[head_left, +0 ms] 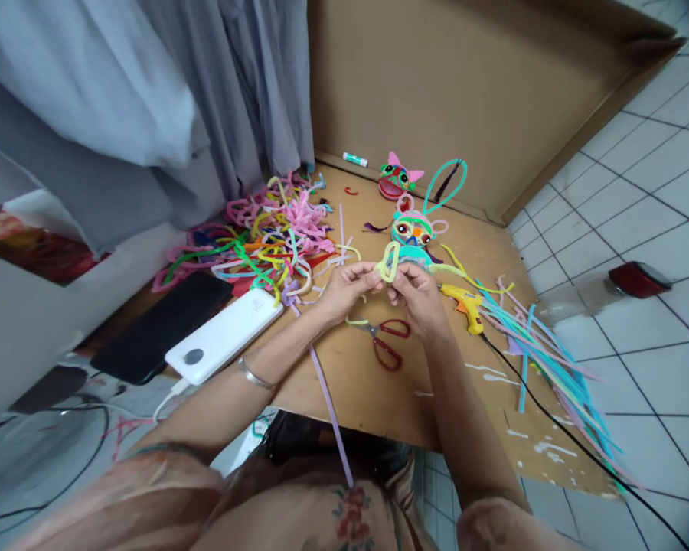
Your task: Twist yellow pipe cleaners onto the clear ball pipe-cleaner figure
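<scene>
My left hand (347,289) and my right hand (416,295) meet over a cardboard sheet (379,383), both pinching a pale yellow pipe cleaner loop (388,262). Just behind the loop lies a pipe cleaner rabbit figure (414,229) with big eyes and a teal ear. A second small pink figure (398,177) sits farther back. Red-handled scissors (387,343) lie below my hands. A yellow glue gun (465,304) rests right of my right hand.
A tangled heap of coloured pipe cleaners (269,237) lies to the left, straight ones (545,352) to the right. A white power bank (223,337) and a black phone (161,325) sit left. A glue stick (354,159) lies by the cardboard wall. Tiled floor at right.
</scene>
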A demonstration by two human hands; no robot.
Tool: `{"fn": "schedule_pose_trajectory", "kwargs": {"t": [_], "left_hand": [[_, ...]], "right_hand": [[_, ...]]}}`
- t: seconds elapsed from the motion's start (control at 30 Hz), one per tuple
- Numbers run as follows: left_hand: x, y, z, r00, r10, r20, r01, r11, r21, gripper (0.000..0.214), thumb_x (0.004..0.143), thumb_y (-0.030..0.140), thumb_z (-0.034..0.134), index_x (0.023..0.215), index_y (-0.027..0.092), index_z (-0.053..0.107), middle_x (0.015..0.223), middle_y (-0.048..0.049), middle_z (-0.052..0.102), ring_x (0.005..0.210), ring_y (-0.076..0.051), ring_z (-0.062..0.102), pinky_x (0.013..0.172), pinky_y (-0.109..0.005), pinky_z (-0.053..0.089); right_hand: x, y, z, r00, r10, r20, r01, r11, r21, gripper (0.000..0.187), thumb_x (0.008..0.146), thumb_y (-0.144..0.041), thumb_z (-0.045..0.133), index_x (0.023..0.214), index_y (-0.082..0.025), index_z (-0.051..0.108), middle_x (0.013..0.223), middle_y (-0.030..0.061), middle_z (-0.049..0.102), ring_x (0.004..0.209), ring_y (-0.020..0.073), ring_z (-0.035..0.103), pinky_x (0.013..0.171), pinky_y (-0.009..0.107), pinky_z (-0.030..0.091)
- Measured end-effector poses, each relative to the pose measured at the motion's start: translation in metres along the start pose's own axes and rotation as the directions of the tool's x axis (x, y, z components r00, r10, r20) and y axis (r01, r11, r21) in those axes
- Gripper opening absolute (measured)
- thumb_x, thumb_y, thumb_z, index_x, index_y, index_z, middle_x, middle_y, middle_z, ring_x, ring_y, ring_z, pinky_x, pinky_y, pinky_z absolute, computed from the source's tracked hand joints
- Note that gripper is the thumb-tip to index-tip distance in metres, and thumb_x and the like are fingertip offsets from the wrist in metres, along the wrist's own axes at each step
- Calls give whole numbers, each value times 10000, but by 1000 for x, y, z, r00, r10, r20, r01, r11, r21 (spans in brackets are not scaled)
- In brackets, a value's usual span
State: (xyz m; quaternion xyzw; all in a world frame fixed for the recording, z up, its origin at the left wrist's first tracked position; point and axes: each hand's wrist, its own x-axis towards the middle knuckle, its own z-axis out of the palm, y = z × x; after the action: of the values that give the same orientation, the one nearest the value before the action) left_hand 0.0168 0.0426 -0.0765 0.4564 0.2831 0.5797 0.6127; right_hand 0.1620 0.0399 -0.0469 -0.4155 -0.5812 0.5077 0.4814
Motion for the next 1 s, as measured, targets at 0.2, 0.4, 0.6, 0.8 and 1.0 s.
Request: {"fn": "schedule_pose_trajectory", "kwargs": {"t": [0.2, 0.4, 0.6, 0.8, 1.0], "left_hand": [[2, 2, 0, 989, 39, -140, -48, 997, -58, 386, 569, 461, 832, 672, 135, 654, 604, 12, 593, 561, -70, 511, 576, -203, 407], [1, -2, 1, 983, 51, -176, -52, 999, 0, 396, 579, 478, 817, 694, 137, 653, 612, 8, 610, 561, -79, 523, 585, -213, 428], [-2, -1, 2, 995, 15, -104, -14, 1000, 10, 382, 617, 486, 796, 706, 142, 658, 617, 2, 607, 568, -85, 531, 575, -207, 433], [-1, 4, 0, 989, 111, -96, -103, 991, 80, 367, 670, 488, 762, 802, 154, 687, 697, 7, 615, 624, -90, 536, 623, -211, 442], [-2, 4, -2, 970, 201, -138, -158, 949, 271, 419, 685, 533, 731, 622, 131, 632, 609, 8, 560, 589, -90, 454, 576, -214, 371]], "right_hand": [[-5, -1, 8, 981, -189, -47, 170, 950, -261, 223, 770, -420, 627, 781, -198, 630, 666, -16, 550, 569, 100, 456, 543, 247, 377], [-8, -1, 17, 963, -232, -138, 179, 932, -314, 180, 746, -381, 638, 712, -204, 641, 663, -3, 572, 618, 124, 478, 581, 261, 397], [-6, -2, 17, 958, -217, -188, 164, 951, -260, 216, 727, -384, 638, 622, -196, 614, 595, -14, 546, 579, 114, 443, 576, 266, 380], [-7, -3, 16, 956, -261, -136, 211, 931, -298, 226, 746, -365, 626, 615, -181, 610, 582, -37, 473, 557, 89, 392, 544, 247, 327], [-7, 1, 18, 954, -284, -98, 244, 923, -297, 211, 763, -332, 622, 634, -166, 628, 590, -43, 451, 546, 76, 372, 527, 240, 305]]}}
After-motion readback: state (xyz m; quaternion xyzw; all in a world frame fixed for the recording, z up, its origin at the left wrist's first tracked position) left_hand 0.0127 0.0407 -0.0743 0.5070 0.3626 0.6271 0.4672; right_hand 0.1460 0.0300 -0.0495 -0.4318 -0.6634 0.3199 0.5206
